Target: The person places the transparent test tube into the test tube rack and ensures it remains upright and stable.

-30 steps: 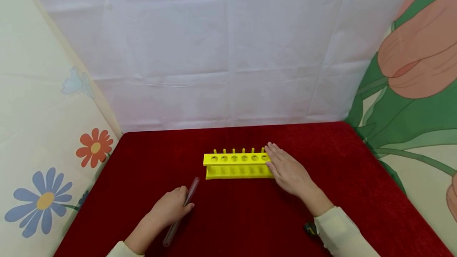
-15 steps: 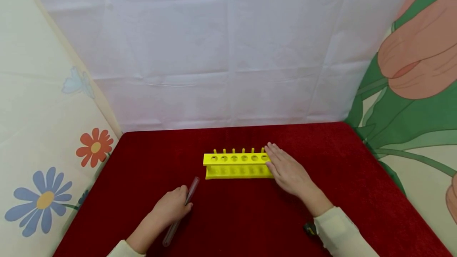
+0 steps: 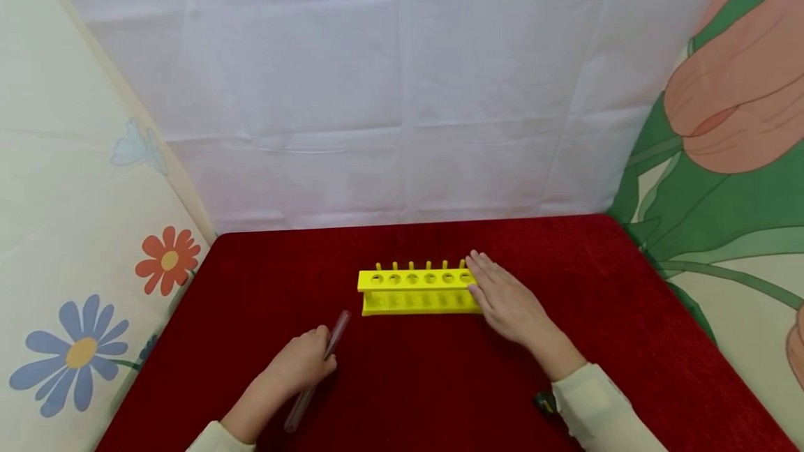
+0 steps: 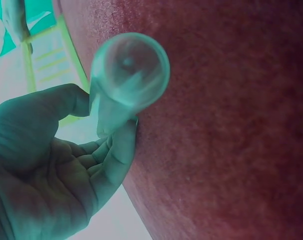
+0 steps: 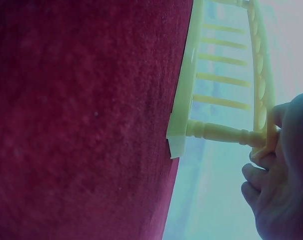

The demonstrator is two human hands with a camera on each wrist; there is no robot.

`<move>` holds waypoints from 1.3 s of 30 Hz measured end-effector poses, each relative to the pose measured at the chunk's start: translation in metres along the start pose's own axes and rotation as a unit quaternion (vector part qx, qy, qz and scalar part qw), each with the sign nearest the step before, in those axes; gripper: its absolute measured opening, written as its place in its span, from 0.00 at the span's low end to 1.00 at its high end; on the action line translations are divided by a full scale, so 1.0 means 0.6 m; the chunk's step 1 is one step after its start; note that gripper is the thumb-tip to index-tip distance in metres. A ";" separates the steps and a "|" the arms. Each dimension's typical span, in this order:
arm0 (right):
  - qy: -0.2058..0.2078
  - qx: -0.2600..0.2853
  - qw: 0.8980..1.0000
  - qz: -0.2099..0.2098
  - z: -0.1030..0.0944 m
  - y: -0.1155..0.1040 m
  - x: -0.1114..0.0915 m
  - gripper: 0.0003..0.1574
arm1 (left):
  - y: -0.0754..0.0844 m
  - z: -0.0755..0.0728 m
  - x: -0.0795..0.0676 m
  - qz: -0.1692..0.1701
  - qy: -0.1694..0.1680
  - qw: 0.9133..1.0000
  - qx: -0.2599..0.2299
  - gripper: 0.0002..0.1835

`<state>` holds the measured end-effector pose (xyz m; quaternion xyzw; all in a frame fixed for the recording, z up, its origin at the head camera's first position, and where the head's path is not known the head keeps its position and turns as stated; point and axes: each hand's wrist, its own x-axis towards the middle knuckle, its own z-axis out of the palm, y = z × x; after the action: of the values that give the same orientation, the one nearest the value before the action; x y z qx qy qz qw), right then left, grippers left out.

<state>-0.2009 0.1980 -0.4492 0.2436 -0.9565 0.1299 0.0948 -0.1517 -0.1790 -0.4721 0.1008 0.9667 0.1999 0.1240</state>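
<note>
A clear test tube (image 3: 300, 410) is pinched between the thumb and fingers of my left hand (image 3: 300, 364), slanting up and away toward the rack. In the left wrist view, one round end of the tube (image 4: 130, 70) faces the camera. The yellow test tube rack (image 3: 402, 284) stands upright on the table, a single row of holes along its top and a row of pegs behind. My right hand (image 3: 510, 304) grips its right end, hiding that corner. Seen from the right wrist, thumb and fingers (image 5: 256, 175) lie around the end of the top plate. No tube shows in the visible holes.
Red cloth covers the table (image 3: 402, 375). A white sheet (image 3: 402, 89) hangs behind its far edge. Flower-patterned panels stand at the left (image 3: 82, 229) and right (image 3: 728, 229). A small dark object (image 3: 545, 403) sits beside the right cuff.
My left hand and the test tube have shifted very slightly to the left. The right hand and the rack have stayed in place.
</note>
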 end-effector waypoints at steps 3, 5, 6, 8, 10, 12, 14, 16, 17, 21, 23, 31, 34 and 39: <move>-0.001 0.003 1.000 0.000 0.000 -0.001 0.000 0.34 | -0.003 -0.002 0.001 -0.009 -0.010 1.000 -0.015 0.09; 0.000 0.003 1.000 -0.001 0.000 -0.001 0.000 0.34 | -0.003 -0.004 0.001 -0.016 -0.016 0.999 -0.028 0.09; -0.002 0.004 1.000 0.002 0.000 -0.001 0.000 0.34 | -0.003 -0.005 0.001 -0.018 -0.018 0.999 -0.034 0.08; -0.004 0.004 1.000 0.004 -0.001 -0.002 0.000 0.34 | -0.003 -0.007 0.001 -0.020 -0.020 0.999 -0.046 0.08; -0.002 0.003 1.000 0.002 -0.001 -0.001 0.000 0.34 | -0.003 -0.008 0.000 -0.019 -0.017 0.998 -0.056 0.07; -0.002 0.006 1.000 0.002 -0.001 -0.002 0.001 0.34 | -0.003 -0.009 0.000 -0.018 -0.011 0.998 -0.062 0.07; -0.001 0.007 1.000 0.001 -0.001 -0.001 0.001 0.34 | -0.004 -0.010 0.000 -0.018 -0.006 0.998 -0.065 0.08; -0.001 0.006 1.000 0.000 0.000 -0.001 0.001 0.34 | -0.005 -0.011 0.000 -0.017 -0.002 0.998 -0.067 0.08; -0.001 0.006 1.000 0.001 0.000 -0.002 0.001 0.34 | -0.006 -0.011 0.001 -0.017 0.000 0.997 -0.069 0.08; 0.002 0.003 1.000 0.000 0.000 -0.002 0.000 0.33 | -0.007 -0.014 0.002 -0.022 0.002 0.997 -0.079 0.10; 0.003 0.006 1.000 0.002 -0.001 -0.002 0.000 0.33 | -0.007 -0.016 0.002 -0.028 0.002 0.996 -0.086 0.12; -0.011 0.009 1.000 0.010 -0.001 -0.002 0.002 0.34 | -0.005 -0.027 0.000 -0.040 0.016 0.995 -0.089 0.14; -0.012 0.008 1.000 0.011 0.000 -0.001 0.001 0.34 | -0.003 -0.034 -0.002 -0.044 0.020 0.994 -0.096 0.15; -0.004 0.007 1.000 0.006 0.001 -0.001 0.000 0.34 | -0.002 -0.045 -0.005 -0.053 0.024 0.992 -0.111 0.14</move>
<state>-0.2007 0.1972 -0.4494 0.2393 -0.9573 0.1360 0.0888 -0.1566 -0.1908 -0.4481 0.0303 0.9451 0.3018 0.1215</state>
